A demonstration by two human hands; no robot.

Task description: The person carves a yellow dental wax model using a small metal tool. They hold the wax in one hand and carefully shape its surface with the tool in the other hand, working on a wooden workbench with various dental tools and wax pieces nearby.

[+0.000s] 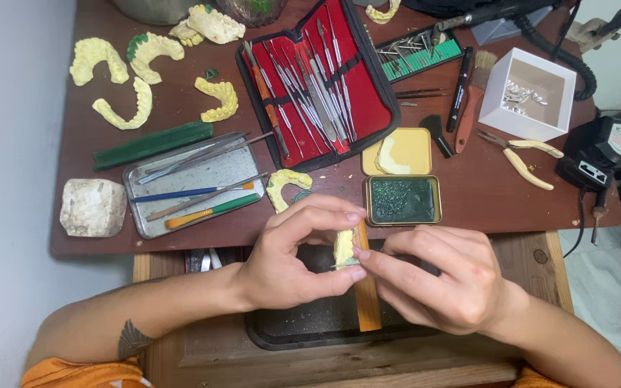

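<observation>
I'm pinching the small yellow dental cast (343, 248) in my left hand (289, 259), right hand (440, 276) gripping a tool I can't make out, so I reckon next needs steady, light touches.

Was dental-technician workshop: brown bench (181, 115) carried yellow plaster jaw casts (217, 99) far left, red instrument case (318, 82) centre, green bur rack (418, 56), pliers (526, 158) right, wax tin (402, 200) near.

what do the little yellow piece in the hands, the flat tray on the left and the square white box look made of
Yellow piece, pinched by left hand and right hand: likely dental plaster, matte and chalky. Flat tray: metal, dull grey sheen with scuffs. White box: probably plastic or card; smooth, thin, straight walls.
</observation>
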